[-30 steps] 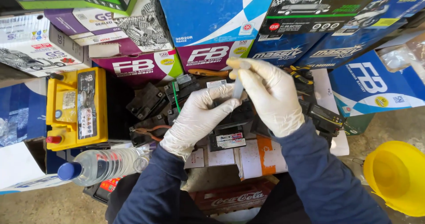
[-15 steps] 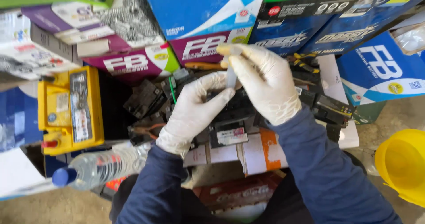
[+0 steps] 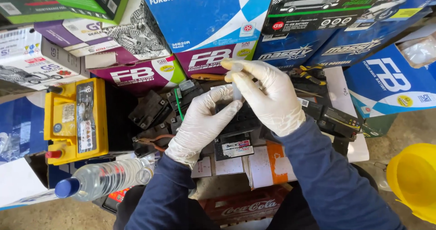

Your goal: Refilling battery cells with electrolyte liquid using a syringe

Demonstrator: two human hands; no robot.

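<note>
Cluttered ground-level work spot: bare gritty floor (image 3: pixel 408 125) at the right and bottom, stacked cardboard battery boxes (image 3: pixel 204 16) walling off the whole top edge in blue, purple, green and black. Small black batteries (image 3: pixel 236 134) crowded in the middle on flattened cardboard (image 3: pixel 259 164).

Dead centre, both white-gloved, blue-sleeved. Right hand (image 3: pixel 270 100) curled around a small clear tube (image 3: pixel 236 91), thumb and fingers pinching it upright, top end poking out by the forefinger. Left hand (image 3: pixel 202 121) just beside, fingertips closed on the lower part of the same tube, thumb touching the right hand's fingers. Tube held in the air above the black batteries, not resting on anything.

Off to the left, a yellow battery (image 3: pixel 75 121) on its side, well apart from the hands. Below it a clear plastic bottle with a blue cap (image 3: pixel 102 180), lying flat near the left sleeve. Red-handled pliers (image 3: pixel 152 142) just under the left wrist. Yellow funnel (image 3: pixel 415 182) at the right edge, well apart. Tight all round; only open room on the floor to the right.
</note>
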